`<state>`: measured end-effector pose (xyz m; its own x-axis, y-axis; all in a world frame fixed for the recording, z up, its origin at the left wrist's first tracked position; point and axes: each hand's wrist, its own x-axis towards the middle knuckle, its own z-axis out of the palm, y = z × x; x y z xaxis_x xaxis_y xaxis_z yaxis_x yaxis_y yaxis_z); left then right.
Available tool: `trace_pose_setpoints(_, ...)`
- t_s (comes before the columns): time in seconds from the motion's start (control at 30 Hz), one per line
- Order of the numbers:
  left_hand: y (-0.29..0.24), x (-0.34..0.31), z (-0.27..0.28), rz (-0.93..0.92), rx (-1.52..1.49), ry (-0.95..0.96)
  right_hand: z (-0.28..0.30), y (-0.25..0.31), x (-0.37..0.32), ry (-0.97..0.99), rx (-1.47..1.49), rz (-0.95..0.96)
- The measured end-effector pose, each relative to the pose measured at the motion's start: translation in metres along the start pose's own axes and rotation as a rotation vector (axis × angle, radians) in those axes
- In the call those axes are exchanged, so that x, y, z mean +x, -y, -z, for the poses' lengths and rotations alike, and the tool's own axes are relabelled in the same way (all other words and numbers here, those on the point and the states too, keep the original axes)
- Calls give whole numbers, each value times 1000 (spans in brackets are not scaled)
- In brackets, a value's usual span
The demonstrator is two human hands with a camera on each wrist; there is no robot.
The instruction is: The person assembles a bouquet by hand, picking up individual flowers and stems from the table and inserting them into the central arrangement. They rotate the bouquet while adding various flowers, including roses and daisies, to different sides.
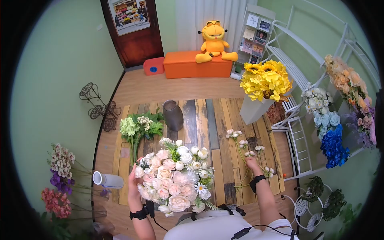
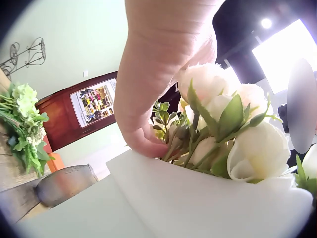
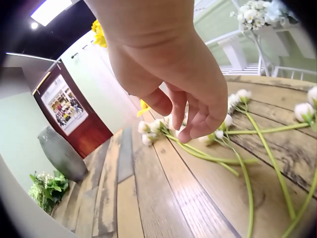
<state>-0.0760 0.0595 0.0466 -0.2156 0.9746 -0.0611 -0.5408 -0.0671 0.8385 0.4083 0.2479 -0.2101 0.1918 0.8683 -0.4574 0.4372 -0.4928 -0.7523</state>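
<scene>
A large bouquet of pale pink and white artificial roses [image 1: 172,180] stands close in front of the person. In the left wrist view it rises from a white vase [image 2: 143,198]. Bent over that rim, the left hand [image 1: 134,182] has its fingertips [image 2: 153,148] among stems and leaves; its far fingers are hidden. On the right side of the table, the right hand [image 1: 252,165] hangs over loose green stems with small white blooms [image 1: 243,143]. Loosely curled, its fingers [image 3: 200,121] overlap the blooms in the right wrist view, with no stem visibly pinched.
A dark grey vase [image 1: 173,116] stands behind the bouquet on the plank table [image 1: 218,160]. Green foliage with pale blooms [image 1: 138,128] lies at left. Yellow flowers [image 1: 267,82] fill a tall white vase [image 1: 253,110] at the back right. A white cylinder vase [image 1: 109,180] is at far left.
</scene>
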Motion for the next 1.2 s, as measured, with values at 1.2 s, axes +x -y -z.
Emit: trace_pose_setpoints(1.2,13,-77,-2,176,338,-169,-42,27,8,-339,-505,351)
